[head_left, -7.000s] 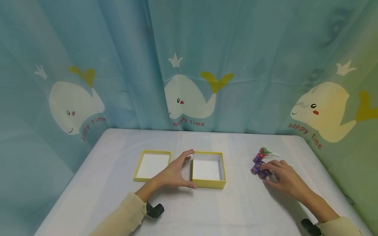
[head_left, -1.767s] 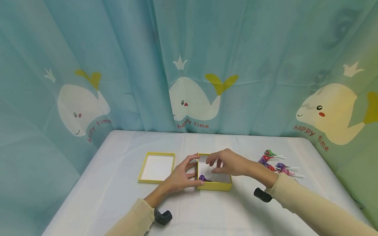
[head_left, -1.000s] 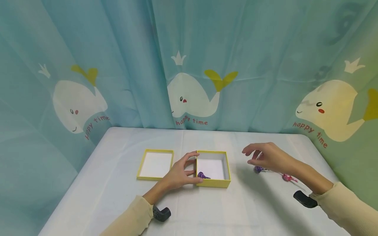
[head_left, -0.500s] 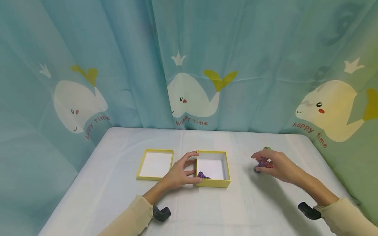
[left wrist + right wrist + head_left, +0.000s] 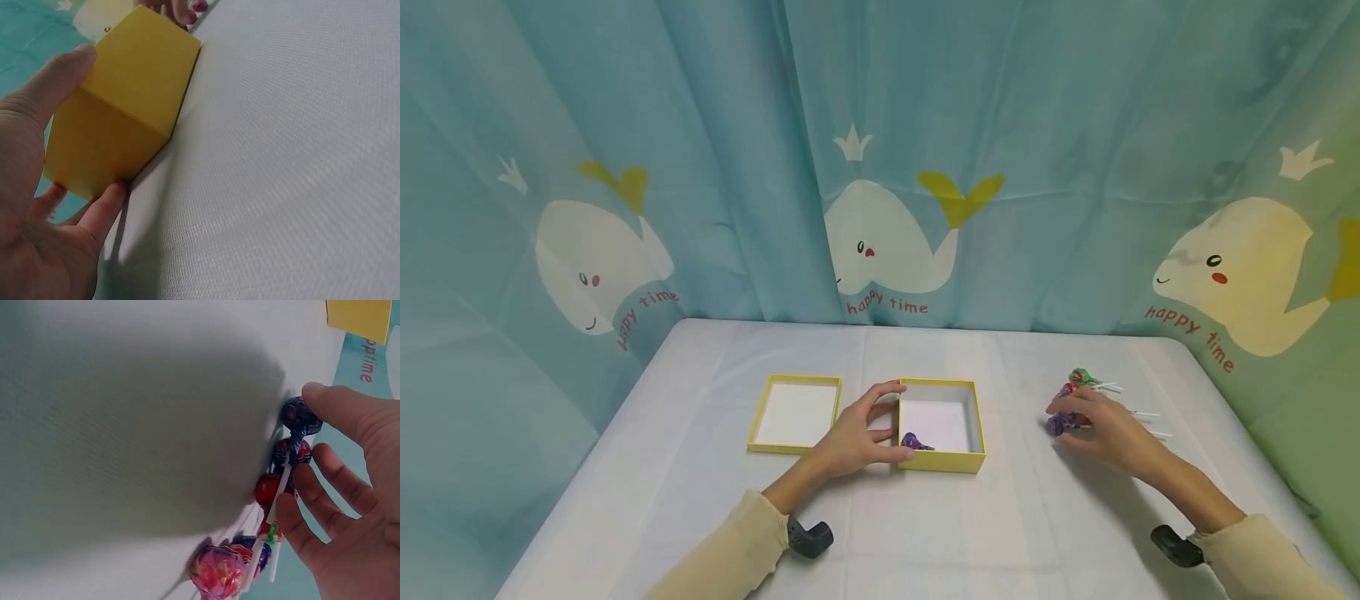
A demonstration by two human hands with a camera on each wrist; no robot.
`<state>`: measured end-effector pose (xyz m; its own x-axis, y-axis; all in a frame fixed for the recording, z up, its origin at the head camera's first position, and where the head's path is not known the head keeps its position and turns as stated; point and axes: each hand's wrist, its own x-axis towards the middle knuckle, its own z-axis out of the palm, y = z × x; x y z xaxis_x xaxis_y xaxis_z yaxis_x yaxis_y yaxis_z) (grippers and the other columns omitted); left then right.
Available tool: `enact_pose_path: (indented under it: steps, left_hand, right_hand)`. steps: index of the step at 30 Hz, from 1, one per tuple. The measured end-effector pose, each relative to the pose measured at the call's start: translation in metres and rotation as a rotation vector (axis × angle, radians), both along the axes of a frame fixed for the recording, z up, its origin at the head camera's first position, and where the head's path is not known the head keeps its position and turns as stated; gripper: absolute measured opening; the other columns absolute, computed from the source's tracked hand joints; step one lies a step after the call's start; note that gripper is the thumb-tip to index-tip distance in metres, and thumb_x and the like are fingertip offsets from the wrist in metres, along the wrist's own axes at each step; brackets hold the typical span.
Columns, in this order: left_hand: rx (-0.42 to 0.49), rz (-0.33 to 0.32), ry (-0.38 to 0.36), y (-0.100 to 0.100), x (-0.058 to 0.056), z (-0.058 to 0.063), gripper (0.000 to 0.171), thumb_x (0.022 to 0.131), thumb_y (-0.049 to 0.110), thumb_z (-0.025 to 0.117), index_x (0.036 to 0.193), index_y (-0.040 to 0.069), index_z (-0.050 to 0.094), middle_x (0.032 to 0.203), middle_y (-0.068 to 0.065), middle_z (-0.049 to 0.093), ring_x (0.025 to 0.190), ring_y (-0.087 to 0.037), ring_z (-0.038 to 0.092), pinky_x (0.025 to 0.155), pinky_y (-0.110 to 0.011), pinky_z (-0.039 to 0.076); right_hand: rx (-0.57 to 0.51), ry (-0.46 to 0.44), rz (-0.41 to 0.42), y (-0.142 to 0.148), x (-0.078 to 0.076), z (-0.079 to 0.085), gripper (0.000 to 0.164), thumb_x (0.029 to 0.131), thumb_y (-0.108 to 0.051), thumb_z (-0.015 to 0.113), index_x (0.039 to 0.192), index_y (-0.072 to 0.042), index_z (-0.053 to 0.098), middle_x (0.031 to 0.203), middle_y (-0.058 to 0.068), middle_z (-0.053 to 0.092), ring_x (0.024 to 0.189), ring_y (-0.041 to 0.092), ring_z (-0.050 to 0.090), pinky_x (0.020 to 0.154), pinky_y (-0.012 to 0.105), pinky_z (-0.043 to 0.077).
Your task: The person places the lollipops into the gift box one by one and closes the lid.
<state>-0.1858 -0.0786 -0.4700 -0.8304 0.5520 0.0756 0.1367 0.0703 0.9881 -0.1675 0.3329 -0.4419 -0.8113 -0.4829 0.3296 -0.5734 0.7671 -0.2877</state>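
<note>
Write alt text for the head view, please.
Right hand over lollipops on a white table; left hand holding the left side of an open yellow box with a purple lollipop inside. A yellow-rimmed lid lies left of the box; a whale-print curtain hangs behind.

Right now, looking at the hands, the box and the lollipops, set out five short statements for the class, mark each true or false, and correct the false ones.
1. The left hand touches the yellow box. True.
2. The shallow lid is fitted on the yellow box. False: it lies apart, to the left of the box in the head view.
3. The purple-wrapped sweet in the box lies in the far right corner. False: it lies in the near left corner.
4. The right hand is at the lollipops on the table. True.
5. The green-wrapped lollipop is inside the box. False: it lies on the table.
</note>
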Motion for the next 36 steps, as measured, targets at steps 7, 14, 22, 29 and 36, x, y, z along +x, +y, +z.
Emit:
enact_pose_path:
  steps: [7,14,22,29,36]
  left_hand:
    - [0.008,0.001,-0.003,-0.0006,0.0011,0.0003,0.093,0.079,0.005,0.089,0.155,0.008,0.036,0.168,0.002,0.021,0.150,-0.031,0.034,0.104,-0.033,0.053]
    - [0.018,-0.001,-0.004,0.0003,0.0019,0.0020,0.093,0.078,0.004,0.090,0.155,0.008,0.037,0.168,0.003,0.022,0.150,-0.032,0.034,0.104,-0.034,0.053]
    - [0.012,-0.002,0.006,0.0017,0.0021,0.0037,0.092,0.079,0.005,0.090,0.155,0.008,0.037,0.167,0.002,0.023,0.150,-0.030,0.034,0.105,-0.034,0.052]
    - [0.019,0.001,-0.001,0.0020,0.0012,0.0010,0.091,0.079,0.005,0.089,0.154,0.008,0.037,0.167,0.000,0.024,0.150,-0.031,0.035,0.104,-0.035,0.053]
    - [0.011,0.011,-0.012,0.0007,0.0011,-0.0009,0.092,0.078,0.004,0.090,0.154,0.008,0.037,0.167,0.000,0.024,0.150,-0.032,0.035,0.103,-0.034,0.053]
  right_hand:
    - [0.039,-0.013,-0.055,-0.0013,0.0012,-0.0025,0.037,0.071,-0.005,0.092,0.104,-0.008,0.076,0.106,0.007,0.064,0.092,0.026,0.066,0.075,0.044,0.060]
    - [0.048,0.000,-0.077,-0.0021,0.0024,-0.0026,0.034,0.070,-0.002,0.092,0.100,-0.007,0.076,0.103,0.007,0.064,0.091,0.028,0.067,0.074,0.045,0.061]
    - [0.058,-0.002,-0.090,-0.0013,0.0043,-0.0010,0.035,0.070,-0.003,0.092,0.100,-0.008,0.076,0.103,0.006,0.063,0.091,0.027,0.067,0.075,0.045,0.060]
    - [0.048,0.013,-0.069,-0.0004,0.0037,-0.0020,0.034,0.070,-0.003,0.092,0.100,-0.008,0.076,0.102,0.006,0.064,0.088,0.025,0.066,0.072,0.041,0.060]
    - [0.014,-0.018,0.025,-0.0030,-0.0017,0.0043,0.033,0.071,0.001,0.091,0.097,-0.010,0.075,0.100,0.002,0.067,0.085,0.014,0.063,0.067,0.028,0.059]
